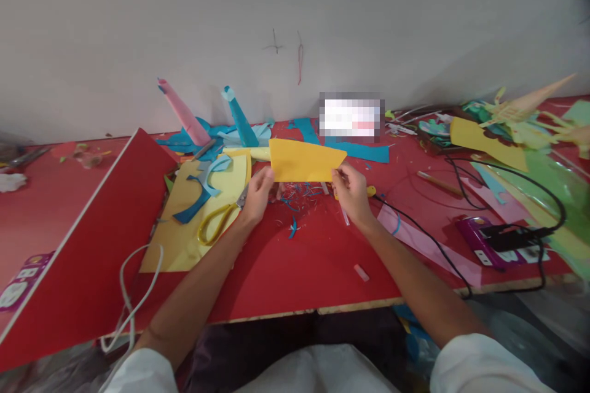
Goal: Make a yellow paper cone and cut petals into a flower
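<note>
A piece of yellow-orange paper (302, 161) is held up level above the red table, its right edge slanted. My left hand (259, 191) pinches its lower left corner, and my right hand (351, 189) pinches the lower right corner. Beside my left wrist lie scissors with yellow handles (214, 225), resting on yellow sheets (168, 245). Under the paper, thin blue and white scraps (299, 196) are scattered. A yellow tool with a black cord (370, 191) lies just behind my right hand, partly hidden by it.
A pink cone (184, 112) and a blue cone (240, 118) stand at the back left. A red upright board (87, 252) divides the table at left. A purple power strip (488, 242) with black cables lies at right. A white cord (129, 301) hangs over the front edge.
</note>
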Demonstrator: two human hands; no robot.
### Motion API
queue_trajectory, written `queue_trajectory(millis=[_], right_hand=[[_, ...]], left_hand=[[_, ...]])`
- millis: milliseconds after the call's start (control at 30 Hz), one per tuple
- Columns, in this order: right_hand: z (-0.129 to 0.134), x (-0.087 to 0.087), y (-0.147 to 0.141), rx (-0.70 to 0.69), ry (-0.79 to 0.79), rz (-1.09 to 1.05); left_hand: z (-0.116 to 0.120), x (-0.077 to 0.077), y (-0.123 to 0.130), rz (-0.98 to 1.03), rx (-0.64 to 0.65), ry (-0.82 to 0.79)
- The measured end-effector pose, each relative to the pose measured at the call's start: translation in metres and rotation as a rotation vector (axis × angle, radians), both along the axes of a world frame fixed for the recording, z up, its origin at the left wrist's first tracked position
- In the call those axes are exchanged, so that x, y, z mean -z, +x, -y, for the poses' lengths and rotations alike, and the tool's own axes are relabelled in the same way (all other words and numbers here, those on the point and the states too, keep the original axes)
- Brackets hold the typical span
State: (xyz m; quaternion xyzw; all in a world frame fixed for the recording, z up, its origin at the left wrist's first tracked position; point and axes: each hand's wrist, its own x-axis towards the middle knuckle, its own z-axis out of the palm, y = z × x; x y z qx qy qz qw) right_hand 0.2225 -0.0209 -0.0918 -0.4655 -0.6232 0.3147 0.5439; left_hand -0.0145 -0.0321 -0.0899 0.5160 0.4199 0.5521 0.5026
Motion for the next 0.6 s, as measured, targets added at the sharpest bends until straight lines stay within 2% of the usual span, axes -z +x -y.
queue_trajectory(millis=[100, 200, 333, 533, 600], right_hand=[[-0.002, -0.002, 0.001, -0.079, -0.066, -0.157], [-0.003, -0.002, -0.002, -0.194, -0.118, -0.371], [0.001, 0.001, -0.013, -0.304, -0.215, -0.43], [0.008, 0.001, -0.022, -0.267, -0.25, -0.526], [0.009, 0.002, -0.021, -0.264, -0.255, -0.486]], left_hand=[[0.0, 0.0, 0.001, -0.111, 0.015, 0.002], [0.0, 0.0, 0.002, -0.08, 0.03, -0.001], [0.001, -0.002, 0.002, -0.048, 0.095, -0.026], [0.004, -0.004, 0.003, -0.015, 0.161, -0.019], [0.005, -0.005, 0.003, -0.021, 0.188, -0.019]])
